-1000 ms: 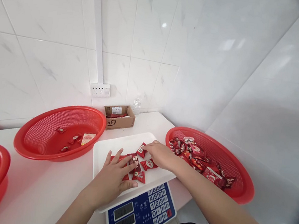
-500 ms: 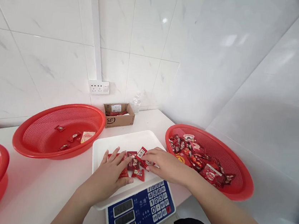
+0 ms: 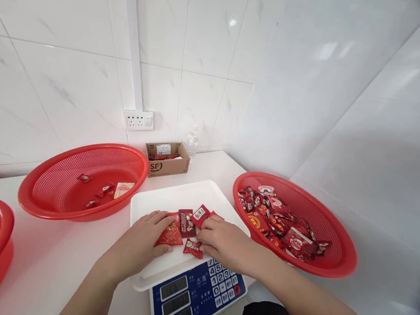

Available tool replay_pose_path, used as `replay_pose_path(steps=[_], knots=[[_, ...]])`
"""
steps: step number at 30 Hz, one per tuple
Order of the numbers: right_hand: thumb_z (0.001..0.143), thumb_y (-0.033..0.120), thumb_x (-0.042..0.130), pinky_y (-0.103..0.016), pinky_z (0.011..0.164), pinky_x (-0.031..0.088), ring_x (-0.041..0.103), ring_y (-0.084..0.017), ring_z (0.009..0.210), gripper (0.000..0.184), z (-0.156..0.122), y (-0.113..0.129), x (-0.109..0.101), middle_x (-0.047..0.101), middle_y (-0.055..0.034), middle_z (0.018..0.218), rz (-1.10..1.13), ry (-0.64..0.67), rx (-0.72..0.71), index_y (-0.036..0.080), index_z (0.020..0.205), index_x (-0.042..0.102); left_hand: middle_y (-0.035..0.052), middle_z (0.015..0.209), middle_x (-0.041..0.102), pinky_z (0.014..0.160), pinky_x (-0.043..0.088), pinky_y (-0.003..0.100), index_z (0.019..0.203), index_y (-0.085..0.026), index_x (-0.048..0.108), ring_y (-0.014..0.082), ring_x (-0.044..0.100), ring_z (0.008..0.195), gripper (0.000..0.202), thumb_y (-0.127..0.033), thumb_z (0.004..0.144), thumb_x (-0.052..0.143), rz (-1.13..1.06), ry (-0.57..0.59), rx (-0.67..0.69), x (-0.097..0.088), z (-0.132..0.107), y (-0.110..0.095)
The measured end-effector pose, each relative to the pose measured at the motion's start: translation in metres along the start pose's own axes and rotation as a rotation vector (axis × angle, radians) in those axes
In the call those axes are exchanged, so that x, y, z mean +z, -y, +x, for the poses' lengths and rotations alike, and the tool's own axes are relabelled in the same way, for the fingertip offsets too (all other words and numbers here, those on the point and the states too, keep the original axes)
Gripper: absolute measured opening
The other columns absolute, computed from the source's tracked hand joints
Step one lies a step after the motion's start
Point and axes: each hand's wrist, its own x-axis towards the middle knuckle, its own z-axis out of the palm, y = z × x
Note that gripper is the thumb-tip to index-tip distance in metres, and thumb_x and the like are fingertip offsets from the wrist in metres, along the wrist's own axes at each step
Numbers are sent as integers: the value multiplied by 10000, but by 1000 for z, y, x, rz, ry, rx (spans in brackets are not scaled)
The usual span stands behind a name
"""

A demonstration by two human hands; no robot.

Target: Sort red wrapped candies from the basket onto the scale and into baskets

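At least five red wrapped packets (image 3: 186,223) lie on one white rectangular plastic tray (image 3: 176,191) atop a blue-panelled scale (image 3: 200,290). The left hand (image 3: 140,238) curves over one glossy red packet (image 3: 171,231), fingers close together, thumb apart at its lower edge. The right hand (image 3: 228,245), fingers bent, partly covers another; whether either hand pinches anything cannot be told. Three round red perforated plastic baskets (image 3: 64,174) flank the tray, two left, one right.
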Motion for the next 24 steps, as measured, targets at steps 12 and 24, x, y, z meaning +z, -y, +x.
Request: replay_pose_path(steps=[12,24], knots=[[855,170,437,-361,788,432,516,-256,1000,393,12,-2,6,605,-104,1039,-49,-71,125,201,1227,560,67,1374,458,986,379,425,1324,-244,436,279,414,1245,519,-501,873,451,-10,-43,12,0,0,-10],[824,90,395,-372,791,442,527,-266,1013,467,24,5,-2,597,-127,1052,-45,-52,144,198,1254,544,58,1412,423,1025,347,457,1370,-249,385,283,373,1282,560,-489,871,464,-33,-11,6,0,-4,-12]])
